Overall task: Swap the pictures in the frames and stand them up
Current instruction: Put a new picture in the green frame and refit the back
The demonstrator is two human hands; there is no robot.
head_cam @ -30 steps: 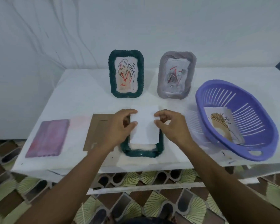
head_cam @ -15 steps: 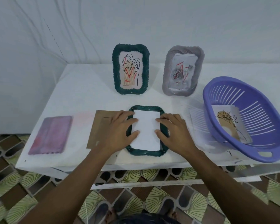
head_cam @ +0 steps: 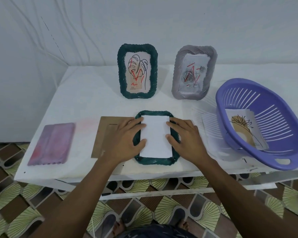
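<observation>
A dark green frame (head_cam: 153, 161) lies face down near the table's front edge. A white picture back (head_cam: 156, 136) lies inside it. My left hand (head_cam: 126, 140) rests flat on the frame's left side, fingertips touching the paper's left edge. My right hand (head_cam: 186, 140) lies flat on the right side, fingertips on the paper's right edge. Behind stand two upright frames: a green frame with a leaf drawing (head_cam: 137, 73) and a grey frame with a rose picture (head_cam: 194, 73). A brown backing board (head_cam: 108, 133) lies left of the flat frame, partly under my left hand.
A purple basket (head_cam: 258, 93) at the right holds a loose plant picture (head_cam: 246, 131). White sheets (head_cam: 212, 131) lie under its left side. A pink-purple board (head_cam: 52, 143) lies at the front left. The white wall (head_cam: 144, 23) stands behind the white table (head_cam: 86, 97).
The white paper went down from above the flat green frame into it. Both hands changed from pinching it to lying flat on its edges.
</observation>
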